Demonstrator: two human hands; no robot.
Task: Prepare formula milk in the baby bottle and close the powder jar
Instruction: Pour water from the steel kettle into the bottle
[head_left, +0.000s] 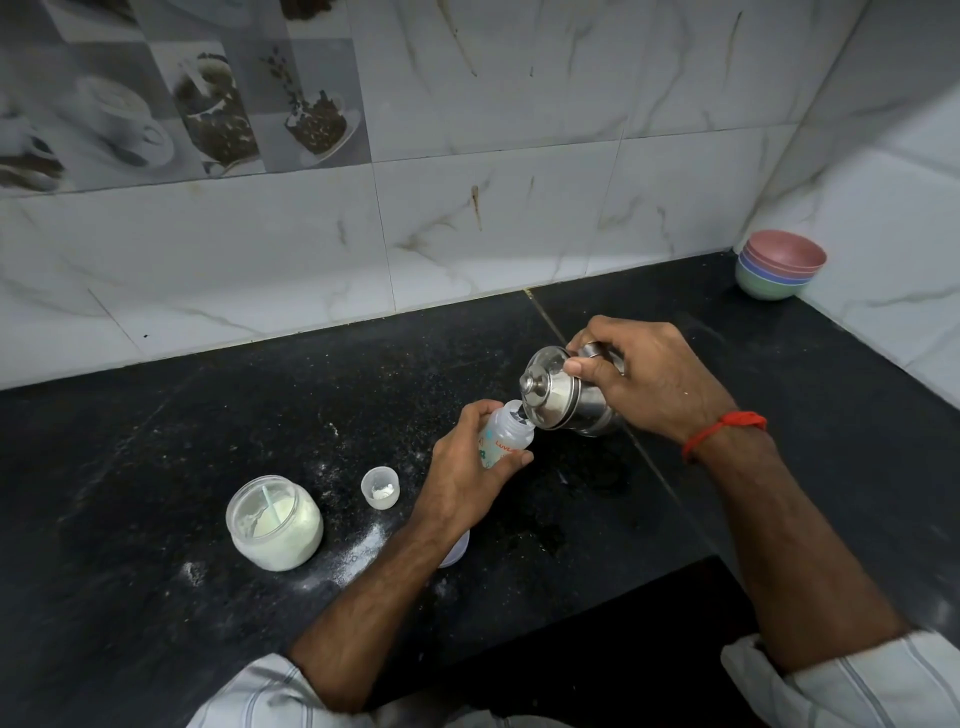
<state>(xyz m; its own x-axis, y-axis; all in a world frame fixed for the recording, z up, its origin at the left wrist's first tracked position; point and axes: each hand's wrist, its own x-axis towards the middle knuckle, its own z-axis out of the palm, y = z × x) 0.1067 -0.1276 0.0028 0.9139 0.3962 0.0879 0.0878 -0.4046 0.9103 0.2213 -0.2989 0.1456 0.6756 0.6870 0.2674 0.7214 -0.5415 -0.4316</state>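
sleeves (852, 680): striped, rolled up on both arms, right at the near edge
left hand (462, 475): fingers and thumb wrapped round the bottle, holding it tipped toward the right, off the counter
bottle (506, 434): clear plastic with red print, open mouth right under the jug lip
right hand (644, 374): fingers clamped on the jug handle, thumb lying on the lid side; red thread (722, 428) round the wrist
jug (561, 397): small steel one with a knobbed lid, tilted left so its lip is at the bottle mouth, can't tell if anything's actually coming out
cap (380, 487): little clear cup, bit of powder inside, sits just left of the left hand
jar (274, 522): glass, lid off, full of white powder with a scoop stuck in it, left of the cap
counter (156, 441): black stone, powder spilled around the jar and near the left arm
bowls (779, 265): pastel stack, far right corner by the wall
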